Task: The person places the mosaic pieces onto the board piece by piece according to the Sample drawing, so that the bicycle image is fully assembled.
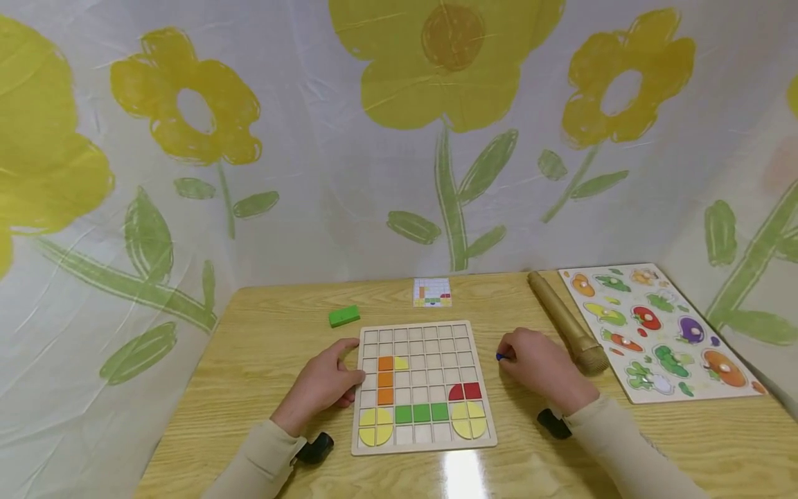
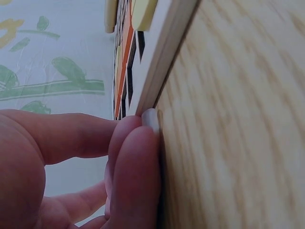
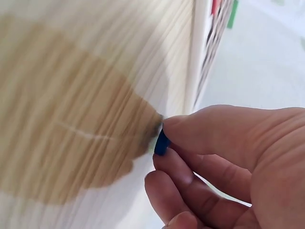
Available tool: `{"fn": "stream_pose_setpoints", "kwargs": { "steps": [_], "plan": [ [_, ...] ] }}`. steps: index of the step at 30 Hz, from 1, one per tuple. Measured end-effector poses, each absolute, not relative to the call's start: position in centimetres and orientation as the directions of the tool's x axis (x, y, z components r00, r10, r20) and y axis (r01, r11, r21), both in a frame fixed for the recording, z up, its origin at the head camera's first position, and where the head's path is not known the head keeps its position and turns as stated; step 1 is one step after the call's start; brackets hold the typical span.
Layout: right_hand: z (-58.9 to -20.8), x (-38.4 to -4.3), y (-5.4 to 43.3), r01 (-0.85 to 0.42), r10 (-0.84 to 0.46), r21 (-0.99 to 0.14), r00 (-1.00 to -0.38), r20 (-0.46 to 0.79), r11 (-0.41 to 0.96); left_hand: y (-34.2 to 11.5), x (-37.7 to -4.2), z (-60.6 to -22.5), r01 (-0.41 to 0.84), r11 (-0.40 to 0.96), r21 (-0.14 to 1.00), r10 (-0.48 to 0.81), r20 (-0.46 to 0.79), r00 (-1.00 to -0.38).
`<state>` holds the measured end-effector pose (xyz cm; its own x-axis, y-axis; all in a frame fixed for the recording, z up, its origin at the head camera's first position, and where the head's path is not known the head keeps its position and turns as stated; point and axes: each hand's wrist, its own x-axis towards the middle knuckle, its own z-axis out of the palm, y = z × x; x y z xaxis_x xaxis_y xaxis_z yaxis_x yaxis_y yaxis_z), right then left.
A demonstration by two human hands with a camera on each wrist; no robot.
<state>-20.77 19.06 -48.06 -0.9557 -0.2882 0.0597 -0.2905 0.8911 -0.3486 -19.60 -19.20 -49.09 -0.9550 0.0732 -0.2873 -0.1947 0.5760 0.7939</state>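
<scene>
A square wooden grid board [image 1: 427,378] lies on the table, with coloured pieces set in its cells. My left hand [image 1: 324,380] holds its left edge. In the left wrist view, the curled fingertips [image 2: 136,152] meet the side of the board and the thumb reaches its upper edge. To the right of the board, my right hand [image 1: 541,367] pinches a small blue piece [image 3: 162,144] between thumb and forefinger, low over the table. Yellow pieces [image 1: 376,426] form round shapes at the near corners. Orange [image 1: 386,379], green [image 1: 422,414] and red pieces [image 1: 464,392] fill other cells.
Behind the board lie a green block [image 1: 344,316] and a small printed pattern card [image 1: 432,292]. A gold microphone-like object [image 1: 564,315] lies beyond my right hand. A vegetable puzzle board [image 1: 661,339] covers the right side. Flower-printed cloth [image 1: 324,180] hangs around the table.
</scene>
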Motion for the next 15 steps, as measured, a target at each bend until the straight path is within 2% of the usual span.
{"fn": "stream_pose_setpoints", "kwargs": {
  "steps": [9,15],
  "plan": [
    [-46.6,-17.6,15.3,-0.38,-0.366,-0.345,-0.924,0.108,0.858,-19.2,-19.5,-48.9,-0.188,0.593,0.783,0.066,-0.279,-0.958],
    [-46.3,-15.4,12.4,-0.542,-0.504,-0.308,-0.841,0.199,0.782,-19.3,-19.5,-49.0,-0.189,0.593,0.782,0.065,-0.281,-0.958]
  ]
}}
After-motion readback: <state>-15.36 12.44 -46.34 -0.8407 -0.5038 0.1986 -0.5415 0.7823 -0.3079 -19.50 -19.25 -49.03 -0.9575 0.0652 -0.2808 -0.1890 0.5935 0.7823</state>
